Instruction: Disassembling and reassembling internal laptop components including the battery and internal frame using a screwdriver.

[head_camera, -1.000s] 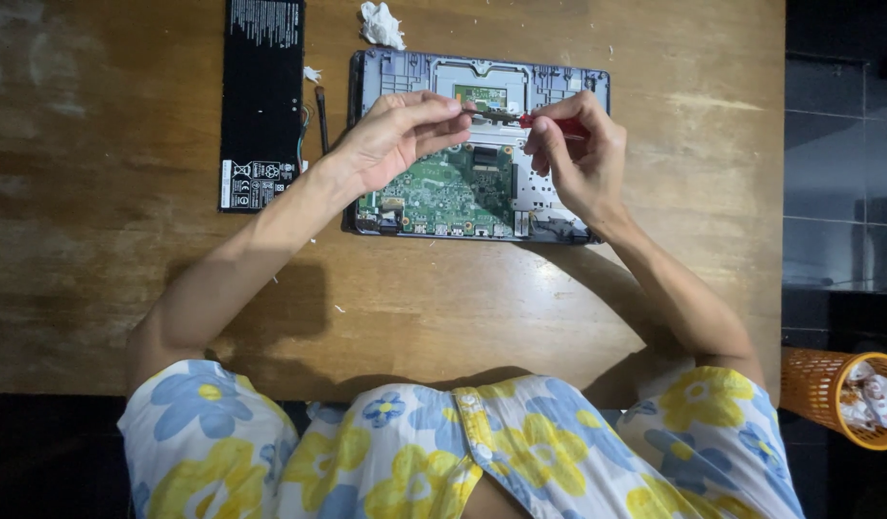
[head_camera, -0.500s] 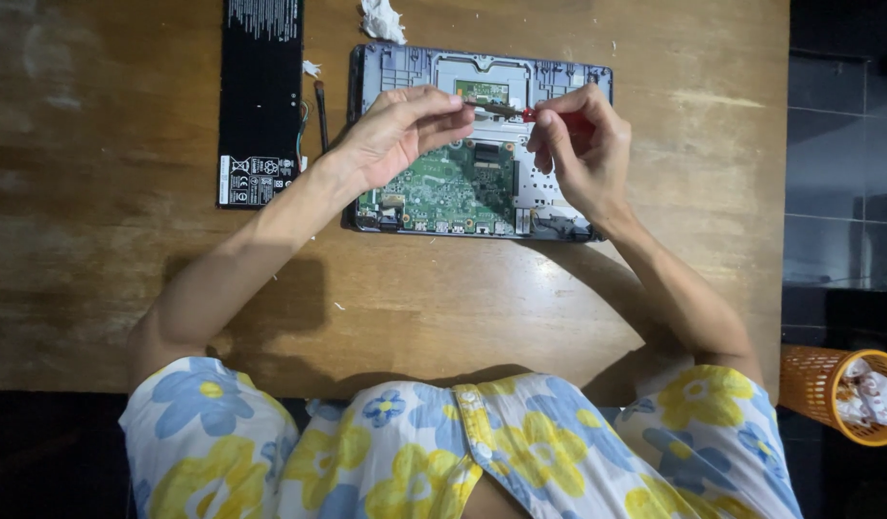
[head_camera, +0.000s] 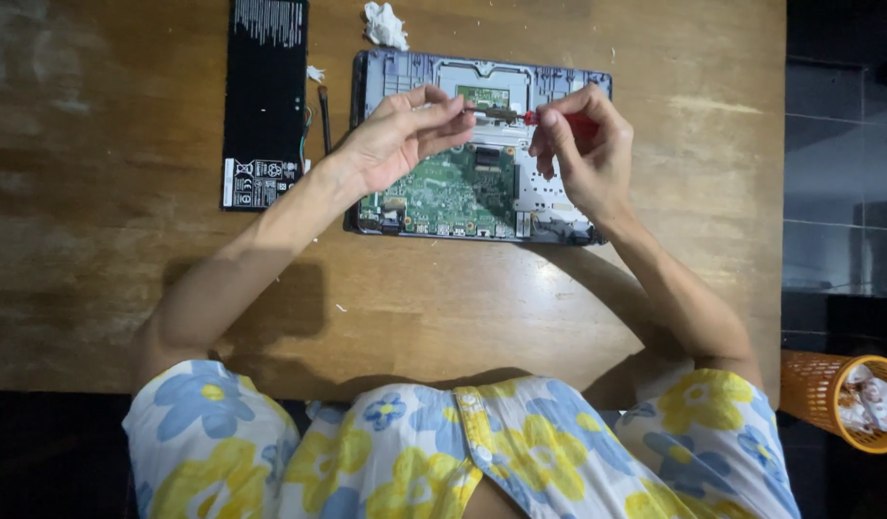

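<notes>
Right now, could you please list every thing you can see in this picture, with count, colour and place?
opened laptop base: one, grey shell with green circuit board, on the table's far middle.
screwdriver: one, red handle with dark shaft, held over the laptop base.
battery pack: one, black, flat on the table left of the laptop base.
crumpled tissue: one, white, beyond the laptop base.
table: one, brown wood.
basket: one, orange, lower right beside the table, white scraps inside.
left hand: fingertips at the screwdriver's shaft.
right hand: gripping the red handle.
</notes>
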